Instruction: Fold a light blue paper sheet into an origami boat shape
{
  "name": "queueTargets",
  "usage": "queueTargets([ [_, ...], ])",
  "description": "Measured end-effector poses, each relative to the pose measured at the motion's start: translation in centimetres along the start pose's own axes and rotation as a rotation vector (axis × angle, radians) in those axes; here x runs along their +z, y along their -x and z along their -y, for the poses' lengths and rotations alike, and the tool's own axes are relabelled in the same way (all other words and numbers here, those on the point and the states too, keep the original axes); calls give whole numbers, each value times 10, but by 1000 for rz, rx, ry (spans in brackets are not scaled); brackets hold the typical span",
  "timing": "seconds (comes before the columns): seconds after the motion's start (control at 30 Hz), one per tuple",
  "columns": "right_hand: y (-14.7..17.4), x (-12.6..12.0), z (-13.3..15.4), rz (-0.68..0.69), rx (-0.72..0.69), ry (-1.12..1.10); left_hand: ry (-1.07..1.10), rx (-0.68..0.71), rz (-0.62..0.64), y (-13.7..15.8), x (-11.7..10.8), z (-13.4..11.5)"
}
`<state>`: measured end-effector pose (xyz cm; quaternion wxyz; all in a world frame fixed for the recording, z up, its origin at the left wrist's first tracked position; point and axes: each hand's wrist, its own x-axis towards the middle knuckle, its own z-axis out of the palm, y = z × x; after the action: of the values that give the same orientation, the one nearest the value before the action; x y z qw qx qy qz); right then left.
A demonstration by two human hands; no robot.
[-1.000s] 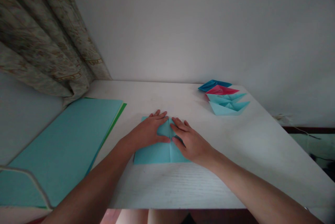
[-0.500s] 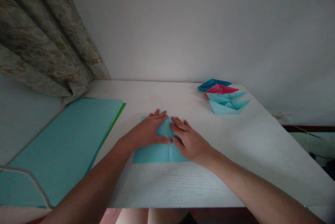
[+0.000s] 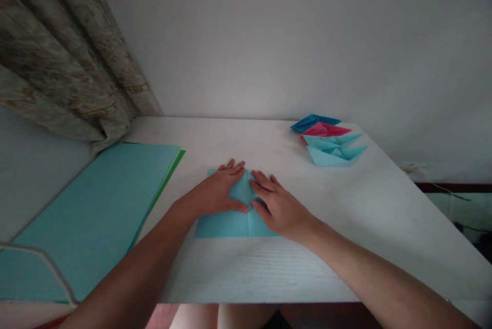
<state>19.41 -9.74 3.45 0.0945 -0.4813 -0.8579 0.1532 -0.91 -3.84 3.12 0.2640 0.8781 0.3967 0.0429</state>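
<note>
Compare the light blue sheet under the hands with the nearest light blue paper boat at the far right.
The light blue sheet lies flat, pressed under the left hand and right hand; the nearest paper boat stands free, untouched. The sheet is only partly folded with a centre crease; the boat is a finished pointed shape. Both are light blue paper on the white table.

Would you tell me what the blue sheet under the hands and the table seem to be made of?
Blue sheet: thin matte paper, judging by its sharp creases and flat folds. Table: probably white laminate or painted wood; faint grain lines show near its front edge.
</note>
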Motion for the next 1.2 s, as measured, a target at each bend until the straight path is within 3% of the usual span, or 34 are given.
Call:
queueTargets([
  [1.2,0,0,-1,-28,-26,-13,-27,58,-35,1,5,9],
])
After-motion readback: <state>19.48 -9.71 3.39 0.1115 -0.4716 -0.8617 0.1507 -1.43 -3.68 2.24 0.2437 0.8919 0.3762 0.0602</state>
